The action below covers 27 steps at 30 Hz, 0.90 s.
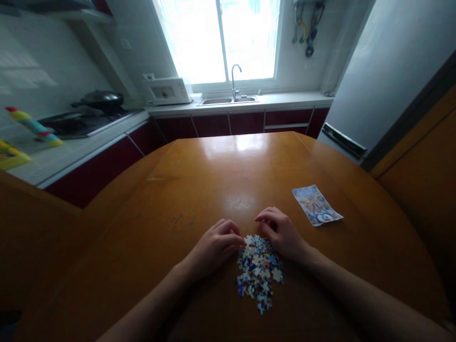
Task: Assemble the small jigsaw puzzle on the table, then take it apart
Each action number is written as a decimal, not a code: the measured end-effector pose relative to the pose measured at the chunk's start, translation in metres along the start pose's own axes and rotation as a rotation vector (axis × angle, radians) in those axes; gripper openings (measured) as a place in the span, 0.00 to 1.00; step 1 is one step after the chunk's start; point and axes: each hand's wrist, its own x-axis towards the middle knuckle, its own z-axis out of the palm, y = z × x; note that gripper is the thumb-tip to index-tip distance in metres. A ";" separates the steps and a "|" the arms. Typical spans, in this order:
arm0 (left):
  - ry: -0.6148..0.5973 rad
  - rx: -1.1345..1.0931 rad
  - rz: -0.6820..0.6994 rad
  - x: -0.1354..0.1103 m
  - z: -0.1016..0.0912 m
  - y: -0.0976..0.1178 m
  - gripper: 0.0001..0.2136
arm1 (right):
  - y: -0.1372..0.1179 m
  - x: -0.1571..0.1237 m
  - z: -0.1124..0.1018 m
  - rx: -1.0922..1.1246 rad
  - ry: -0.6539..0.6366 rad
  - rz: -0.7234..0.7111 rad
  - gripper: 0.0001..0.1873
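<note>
A loose pile of small jigsaw puzzle pieces (pixel 257 270) lies on the wooden table, some showing white backs, others blue and coloured faces. At the pile's upper left edge rests my left hand (pixel 217 244), fingers loosely bent and apart, the tips by a pale piece. My right hand (pixel 281 232) curves around the upper right side of the pile, its thumb and fingers apart with no piece seen between them. To the right lies a creased colour picture sheet (pixel 316 205), flat on the table with cartoon-like printing.
The brown table (pixel 199 175) reaches toward a counter with a sink (pixel 217 101) and a white microwave (pixel 167 91). A stove with a lidded pan (pixel 103 100) is at the left. A tall refrigerator (pixel 388 71) stands at the right.
</note>
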 end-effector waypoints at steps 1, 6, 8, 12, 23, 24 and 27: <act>0.000 0.005 0.005 0.000 0.000 0.000 0.05 | -0.002 -0.001 0.000 -0.032 -0.057 -0.060 0.09; 0.016 -0.003 -0.001 0.000 0.000 0.000 0.05 | -0.008 -0.005 0.003 -0.220 -0.238 -0.173 0.07; 0.013 -0.008 -0.003 0.000 0.001 -0.002 0.06 | -0.009 -0.005 0.003 -0.247 -0.243 -0.168 0.05; 0.018 -0.017 0.007 -0.001 0.003 -0.006 0.08 | -0.010 -0.004 0.004 -0.277 -0.234 -0.155 0.03; 0.069 -0.035 -0.146 0.004 -0.003 -0.001 0.09 | -0.010 -0.001 0.011 -0.286 -0.125 -0.146 0.10; 0.056 0.011 -0.164 0.004 -0.005 -0.001 0.08 | -0.011 0.001 0.007 -0.299 -0.106 -0.119 0.10; -0.005 0.132 -0.195 0.000 -0.010 -0.002 0.07 | -0.012 0.003 -0.014 -0.417 -0.120 -0.025 0.10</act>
